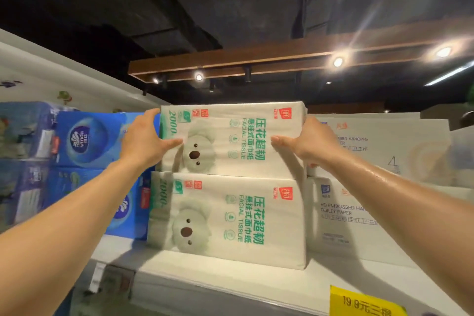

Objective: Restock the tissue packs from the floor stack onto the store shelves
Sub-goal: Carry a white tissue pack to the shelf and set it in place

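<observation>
A white tissue pack (230,133) with a koala print and green lettering sits on top of an identical pack (230,218) on the white top shelf (230,279). My left hand (143,138) grips the upper pack's left end, thumb across its front and fingers round the side. On the pack's right end my right hand (305,141) holds it the same way, with the thumb on the front. Both arms reach up and forward. The floor stack is out of view.
Blue tissue packs (84,141) are stacked close on the left. White hanging toilet-paper packs (364,187) stand close on the right. A yellow price tag (364,303) hangs on the shelf's front edge. Above are a dark ceiling and spotlights.
</observation>
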A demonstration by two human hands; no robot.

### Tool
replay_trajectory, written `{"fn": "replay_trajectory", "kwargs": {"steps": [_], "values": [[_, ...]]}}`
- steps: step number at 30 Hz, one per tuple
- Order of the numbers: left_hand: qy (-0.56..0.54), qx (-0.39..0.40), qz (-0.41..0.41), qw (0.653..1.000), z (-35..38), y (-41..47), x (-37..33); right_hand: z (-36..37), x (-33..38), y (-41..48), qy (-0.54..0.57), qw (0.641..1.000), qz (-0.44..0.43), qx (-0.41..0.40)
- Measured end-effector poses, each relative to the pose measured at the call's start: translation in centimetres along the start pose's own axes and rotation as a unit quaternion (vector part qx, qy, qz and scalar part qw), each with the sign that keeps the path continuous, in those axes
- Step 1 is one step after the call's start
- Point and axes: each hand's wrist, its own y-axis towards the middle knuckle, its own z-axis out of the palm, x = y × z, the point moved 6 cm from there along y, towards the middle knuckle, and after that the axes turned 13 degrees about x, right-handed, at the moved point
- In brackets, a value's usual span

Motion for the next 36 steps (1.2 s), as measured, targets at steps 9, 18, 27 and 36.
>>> {"fn": "replay_trajectory", "kwargs": {"steps": [9, 18, 27, 36], "values": [[-0.034, 0.169, 0.143, 0.975, -0.7, -11.2, 0.5, 2.9, 5.1, -16.2, -0.149, 0.988, 0.018, -0.035], [-0.124, 0.358, 0.317, 0.87, 1.6, -28.2, -3.6, 6.6, 5.0, -36.2, -0.195, 0.973, 0.109, 0.063], [-0.185, 0.479, 0.416, 0.751, 5.3, -45.7, -15.6, -0.1, -0.7, -56.3, -0.203, 0.936, 0.284, 0.041], [-0.236, 0.557, 0.515, 0.607, 7.0, -69.3, -35.5, -12.5, -6.6, -83.5, -0.215, 0.845, 0.488, 0.034]]}}
